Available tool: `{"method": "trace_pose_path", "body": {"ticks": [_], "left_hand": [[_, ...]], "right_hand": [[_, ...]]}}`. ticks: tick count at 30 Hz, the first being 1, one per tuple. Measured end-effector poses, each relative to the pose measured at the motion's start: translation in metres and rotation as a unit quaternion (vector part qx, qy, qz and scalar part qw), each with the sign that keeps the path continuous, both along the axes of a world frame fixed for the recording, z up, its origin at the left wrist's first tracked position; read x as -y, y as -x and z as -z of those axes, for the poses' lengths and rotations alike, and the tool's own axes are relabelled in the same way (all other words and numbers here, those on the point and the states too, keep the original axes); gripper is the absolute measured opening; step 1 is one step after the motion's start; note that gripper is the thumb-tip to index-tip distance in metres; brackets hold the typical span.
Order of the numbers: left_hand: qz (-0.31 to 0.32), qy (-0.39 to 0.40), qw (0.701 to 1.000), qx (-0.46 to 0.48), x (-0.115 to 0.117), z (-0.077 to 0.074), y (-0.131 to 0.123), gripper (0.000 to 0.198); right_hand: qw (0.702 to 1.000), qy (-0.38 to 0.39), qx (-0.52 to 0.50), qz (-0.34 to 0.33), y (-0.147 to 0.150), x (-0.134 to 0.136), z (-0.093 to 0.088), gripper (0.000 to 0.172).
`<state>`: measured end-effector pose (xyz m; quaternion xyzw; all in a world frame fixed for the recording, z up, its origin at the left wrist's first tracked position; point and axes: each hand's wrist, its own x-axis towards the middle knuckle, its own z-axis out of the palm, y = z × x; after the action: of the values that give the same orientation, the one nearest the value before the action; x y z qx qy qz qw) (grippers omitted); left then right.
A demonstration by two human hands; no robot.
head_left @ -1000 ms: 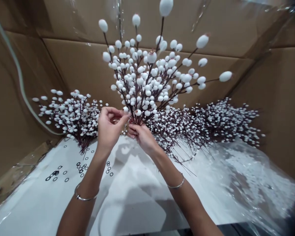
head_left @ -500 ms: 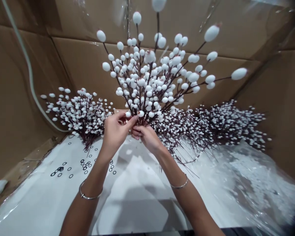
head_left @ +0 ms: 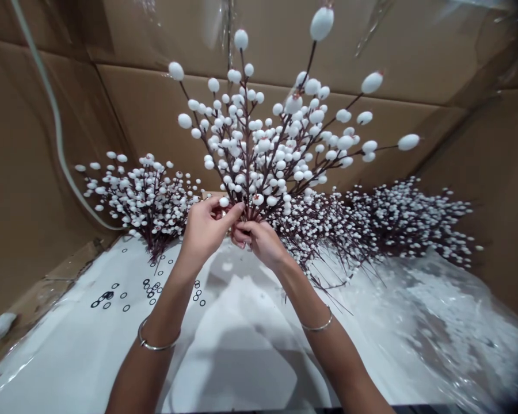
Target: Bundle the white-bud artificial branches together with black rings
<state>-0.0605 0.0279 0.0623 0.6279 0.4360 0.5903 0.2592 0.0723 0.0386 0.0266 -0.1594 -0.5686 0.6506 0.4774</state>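
A wide bunch of white-berried stems [head_left: 263, 144] stands upright in front of me, its dark stems gathered low at both hands. My left hand [head_left: 209, 227] pinches the base of the bunch from the left, thumb and fingers closed. Just beside it my right hand [head_left: 259, 238] is closed round the lower stems, its fingers curled. The stem ends are mostly hidden by the fingers. Small black rings [head_left: 151, 289] lie scattered on the white table [head_left: 224, 368], left of my left forearm.
Behind the left hand a smaller berry bunch [head_left: 149, 201] rests on the table. More berry stems [head_left: 414, 221] lie at the back right, near clear plastic film [head_left: 457, 328]. Cardboard walls [head_left: 155, 109] surround the table, with a pale cable [head_left: 54, 115] at left.
The held bunch has turned slightly, and its top berries have shifted, the tallest one to the right. Both hands keep nearly the same place and grip.
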Motion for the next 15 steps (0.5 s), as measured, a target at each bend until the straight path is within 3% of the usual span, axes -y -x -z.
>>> {"method": "trace_pose_path", "body": {"ticks": [5,7,10,15], "left_hand": [[0.105,0.066,0.992,0.034,-0.001,-0.006,0.019,0.014],[0.065,0.047,0.995,0.055,-0.003,-0.008,0.027,0.017],[0.003,-0.013,0.996,0.087,-0.011,-0.007,0.033,0.019],[0.105,-0.016,0.983,0.150,-0.025,0.000,0.037,0.034]], "right_hand": [[1.000,0.002,0.016,0.010,0.001,0.002,-0.003,0.016],[1.000,0.004,0.010,0.006,0.003,0.004,-0.005,0.008],[1.000,-0.007,0.017,-0.022,0.004,0.007,-0.007,0.008],[0.996,-0.008,0.044,-0.071,0.004,0.009,-0.003,0.011]]}}
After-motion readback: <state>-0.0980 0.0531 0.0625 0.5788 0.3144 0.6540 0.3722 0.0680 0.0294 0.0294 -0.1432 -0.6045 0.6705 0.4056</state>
